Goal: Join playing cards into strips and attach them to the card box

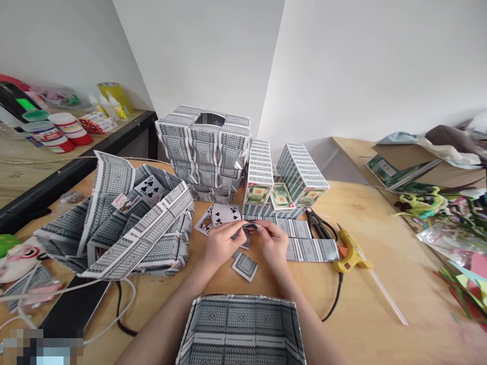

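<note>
My left hand [223, 242] and my right hand [275, 244] meet over the middle of the table. Between their fingertips they pinch a playing card [250, 226], which looks bent and is mostly covered by the fingers. Below them a loose grey-backed card [245, 266] lies face down. Face-up cards [227, 213] lie just beyond my left hand. Beside my right hand are joined strips of cards [312, 249]. Nearest to me, between my forearms, stands an open box made of cards [241, 319].
A yellow hot glue gun [352, 256] and black scissors [321, 226] lie at the right. Behind are stacked card boxes [261, 167] and a tissue-box shape covered in cards [203, 157]. A card-built basket [160, 253] holds loose cards at the left. Craft scraps [472, 274] crowd the right edge.
</note>
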Tool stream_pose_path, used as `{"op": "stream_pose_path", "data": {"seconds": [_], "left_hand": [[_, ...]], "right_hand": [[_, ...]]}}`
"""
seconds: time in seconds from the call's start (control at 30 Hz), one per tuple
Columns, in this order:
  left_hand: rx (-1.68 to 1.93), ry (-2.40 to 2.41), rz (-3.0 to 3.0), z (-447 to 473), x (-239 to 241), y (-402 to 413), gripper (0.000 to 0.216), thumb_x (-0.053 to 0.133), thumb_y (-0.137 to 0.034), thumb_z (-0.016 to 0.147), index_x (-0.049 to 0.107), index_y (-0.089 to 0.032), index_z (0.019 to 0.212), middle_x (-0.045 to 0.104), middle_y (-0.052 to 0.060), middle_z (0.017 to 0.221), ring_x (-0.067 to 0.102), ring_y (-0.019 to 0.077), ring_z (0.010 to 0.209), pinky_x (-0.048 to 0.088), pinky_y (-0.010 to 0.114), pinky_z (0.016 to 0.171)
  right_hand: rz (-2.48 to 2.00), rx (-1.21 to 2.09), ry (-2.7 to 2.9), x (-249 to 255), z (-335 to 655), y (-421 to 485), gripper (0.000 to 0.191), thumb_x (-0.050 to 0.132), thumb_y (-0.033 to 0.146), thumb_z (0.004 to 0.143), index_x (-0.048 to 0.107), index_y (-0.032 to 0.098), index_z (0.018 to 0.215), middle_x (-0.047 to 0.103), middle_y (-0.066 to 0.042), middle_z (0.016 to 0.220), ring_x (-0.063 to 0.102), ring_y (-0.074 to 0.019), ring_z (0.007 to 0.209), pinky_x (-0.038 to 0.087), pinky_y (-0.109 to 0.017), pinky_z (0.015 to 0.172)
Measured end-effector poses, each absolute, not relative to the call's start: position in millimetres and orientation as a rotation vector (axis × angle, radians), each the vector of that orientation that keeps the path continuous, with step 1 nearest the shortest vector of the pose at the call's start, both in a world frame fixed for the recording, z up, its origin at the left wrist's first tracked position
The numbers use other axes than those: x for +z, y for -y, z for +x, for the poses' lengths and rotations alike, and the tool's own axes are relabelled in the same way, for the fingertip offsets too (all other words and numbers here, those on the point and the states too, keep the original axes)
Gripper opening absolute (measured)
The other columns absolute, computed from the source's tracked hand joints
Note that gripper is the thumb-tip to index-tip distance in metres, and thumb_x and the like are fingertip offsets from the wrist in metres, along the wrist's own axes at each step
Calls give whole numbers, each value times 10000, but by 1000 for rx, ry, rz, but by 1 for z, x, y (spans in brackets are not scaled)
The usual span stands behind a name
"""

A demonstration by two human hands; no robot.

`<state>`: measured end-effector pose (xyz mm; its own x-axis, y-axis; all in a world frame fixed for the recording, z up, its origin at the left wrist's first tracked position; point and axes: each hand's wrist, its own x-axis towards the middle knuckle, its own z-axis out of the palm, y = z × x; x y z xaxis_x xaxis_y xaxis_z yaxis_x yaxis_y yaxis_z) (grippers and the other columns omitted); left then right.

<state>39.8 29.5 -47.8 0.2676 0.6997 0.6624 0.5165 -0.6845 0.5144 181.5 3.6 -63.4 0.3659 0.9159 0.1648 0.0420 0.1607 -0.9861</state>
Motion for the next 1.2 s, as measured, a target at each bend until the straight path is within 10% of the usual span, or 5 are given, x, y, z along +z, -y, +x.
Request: {"op": "stream_pose_path", "data": {"seconds": [0.67,0.87,1.2], "left_hand": [[1181,-1213,2126,36,-51,-28,311,441,-175,802,621,-199,1054,704,12,782,582,95,548,469,200,615],[1208,-1018,1704,41,-51,-32,384,502,-221,798,486,-183,1179,634,88,1062,613,171,918,487,271,790],[1179,-1114,1280,48,-60,-44,189,636,-279,674,582,-144,794,626,0,691,586,137,636,456,227,578]], "right_hand": [[-1201,851,906,-54,181,-3,117,603,270,729,655,166,744,665,-15,608,613,-157,558,504,-308,589],[-1109,940,794,-56,182,-6,192,614,357,739,579,171,709,493,51,487,436,-81,435,344,-210,426],[-1091,1179,914,-59,178,-6,259,628,392,727,475,190,671,455,73,499,387,-62,407,322,-182,402]]}}
